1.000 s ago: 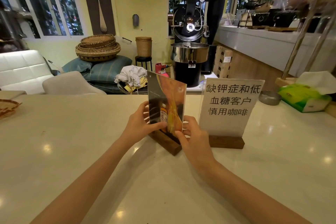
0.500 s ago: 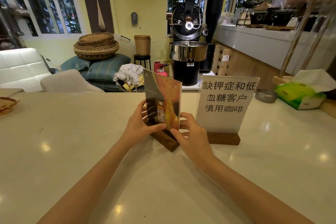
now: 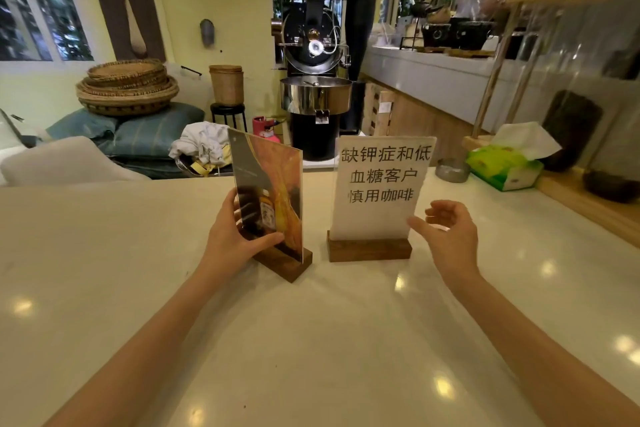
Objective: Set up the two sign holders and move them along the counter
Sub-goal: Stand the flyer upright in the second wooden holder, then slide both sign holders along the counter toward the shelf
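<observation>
Two sign holders are standing upright on the pale glossy counter (image 3: 138, 270). I am watching the left hand (image 3: 230, 239) gripping the orange-pictured acrylic sign (image 3: 268, 198), just left of the white Chinese-lettered sign (image 3: 379, 184); the right hand (image 3: 446, 236) is hovering open beside it. Moving remains.

Two sign holders standing upright side by side on the desk (image 3: 138, 253).

The picture sign holder (image 3: 268, 198), a clear panel showing an orange-and-dark bottle advert, is sitting angled in its dark wooden base. Just beside it, apart, the notice sign holder (image 3: 381, 189) is facing the viewer squarely, displaying white paper with black Chinese characters, standing in a matching wooden block.
</observation>
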### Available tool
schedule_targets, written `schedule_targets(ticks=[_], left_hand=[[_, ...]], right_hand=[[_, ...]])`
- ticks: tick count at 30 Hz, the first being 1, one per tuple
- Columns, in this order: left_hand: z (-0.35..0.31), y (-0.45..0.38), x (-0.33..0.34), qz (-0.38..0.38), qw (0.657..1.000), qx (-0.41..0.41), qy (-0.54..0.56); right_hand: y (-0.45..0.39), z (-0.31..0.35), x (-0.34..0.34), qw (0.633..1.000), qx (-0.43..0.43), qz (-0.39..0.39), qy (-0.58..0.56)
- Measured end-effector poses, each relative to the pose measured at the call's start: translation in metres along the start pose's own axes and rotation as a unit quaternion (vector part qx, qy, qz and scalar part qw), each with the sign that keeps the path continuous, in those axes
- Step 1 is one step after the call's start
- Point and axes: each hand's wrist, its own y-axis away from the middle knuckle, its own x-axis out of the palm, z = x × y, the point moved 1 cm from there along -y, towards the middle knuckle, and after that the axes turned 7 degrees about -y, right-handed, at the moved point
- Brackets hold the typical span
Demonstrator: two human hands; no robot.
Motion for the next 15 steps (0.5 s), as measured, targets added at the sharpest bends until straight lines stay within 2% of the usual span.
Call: schedule_targets(ticks=[6,9,15], left_hand=[[-0.002,-0.001,0.0,-0.005,1.0,0.005,-0.008],[0.0,-0.003,0.001,-0.008,1.0,0.003,-0.013],[0.001,-0.013,0.009,-0.003,1.0,0.006,-0.015]], right_hand=[[-0.021,0.013,0.007,0.974,0.078,0.208,-0.032],[-0.03,0.017,0.007,0.966,0.073,0.248,-0.011],[-0.041,0.022,0.002,0.958,0.063,0.279,0.036]])
